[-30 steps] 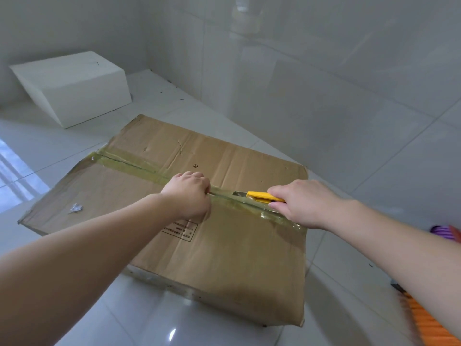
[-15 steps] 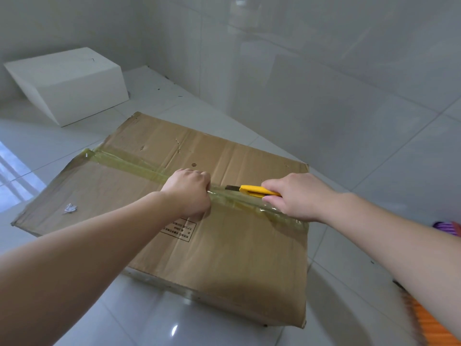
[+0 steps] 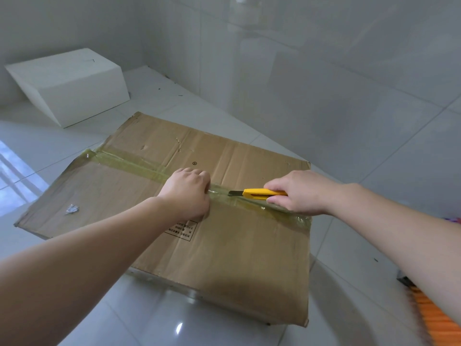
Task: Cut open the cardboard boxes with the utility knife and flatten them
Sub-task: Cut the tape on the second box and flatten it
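Light: soft, dim daylight; window reflection glares on floor tiles (image 3: 15, 176) at left.
Edges: wide-angle bending, slight blur.

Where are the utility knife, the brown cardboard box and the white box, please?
utility knife (image 3: 262, 193), head view, yellow handle.
brown cardboard box (image 3: 237, 253), head view, near top flap.
white box (image 3: 84, 96), head view, front face.

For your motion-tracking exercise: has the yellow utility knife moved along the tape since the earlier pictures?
Yes. The yellow utility knife has advanced leftward along the taped seam of the brown cardboard box, away from its right edge, toward the left hand.
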### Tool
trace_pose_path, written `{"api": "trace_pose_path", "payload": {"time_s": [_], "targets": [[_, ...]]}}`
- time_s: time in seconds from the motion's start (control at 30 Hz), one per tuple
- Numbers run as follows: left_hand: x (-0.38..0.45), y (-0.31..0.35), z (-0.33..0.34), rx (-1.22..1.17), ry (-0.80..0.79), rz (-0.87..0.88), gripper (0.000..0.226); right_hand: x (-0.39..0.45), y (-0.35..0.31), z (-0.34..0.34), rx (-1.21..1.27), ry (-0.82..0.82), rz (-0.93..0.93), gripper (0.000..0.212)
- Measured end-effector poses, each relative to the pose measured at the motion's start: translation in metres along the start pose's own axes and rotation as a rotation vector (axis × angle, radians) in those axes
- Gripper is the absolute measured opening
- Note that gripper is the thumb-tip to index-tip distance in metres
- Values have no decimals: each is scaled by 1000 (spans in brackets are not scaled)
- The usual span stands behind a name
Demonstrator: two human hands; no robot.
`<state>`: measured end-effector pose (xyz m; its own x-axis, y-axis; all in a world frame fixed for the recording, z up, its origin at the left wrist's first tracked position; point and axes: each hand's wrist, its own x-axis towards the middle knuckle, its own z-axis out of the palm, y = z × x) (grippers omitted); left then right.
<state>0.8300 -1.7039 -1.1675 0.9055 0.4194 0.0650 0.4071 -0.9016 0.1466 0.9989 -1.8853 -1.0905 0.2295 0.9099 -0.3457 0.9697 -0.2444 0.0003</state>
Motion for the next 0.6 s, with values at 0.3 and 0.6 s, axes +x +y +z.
{"api": "trace_pose_path", "payload": {"time_s": [0.3, 0.6], "targets": [[-3, 0, 1, 16, -23, 7, 28, -10, 5, -8, -153, -34, -25, 22], [-1, 5, 0, 60, -36, -3, 27, -39, 25, 2, -195, -57, 38, 22]]}}
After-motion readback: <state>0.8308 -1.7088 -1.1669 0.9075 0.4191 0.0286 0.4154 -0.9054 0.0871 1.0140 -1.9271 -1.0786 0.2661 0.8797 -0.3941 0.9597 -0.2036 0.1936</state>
